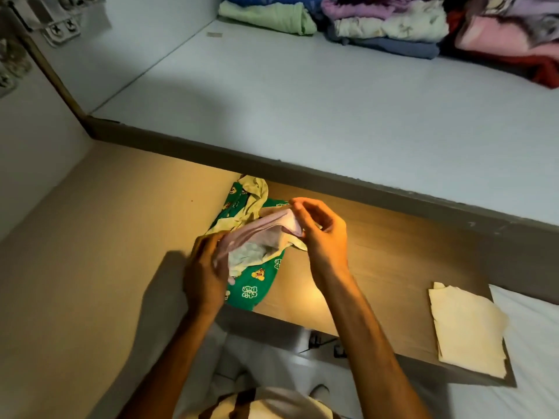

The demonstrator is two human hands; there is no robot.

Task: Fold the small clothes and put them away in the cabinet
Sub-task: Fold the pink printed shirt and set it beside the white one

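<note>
Hands hold our small pink cloth garment (257,229) up: left hand (205,267) grips one end, right hand (320,234) pinches the other w/ fingertips. Under it, on the wooden shelf (393,255), lies a green cartoon-print cloth (254,285).

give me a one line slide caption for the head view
Both hands, left hand and right hand, stretch a small pink garment above a green printed cloth below the shelf.

The left hand (205,267) is motion-blurred, its fingertips lost under the pink garment (257,229). That garment and both hands cover much of the green printed garment (257,285); its far end slips under the shelf's front edge (332,179). The folded stacks (393,28) at the shelf's back are cut off by the top and right edges.
</note>
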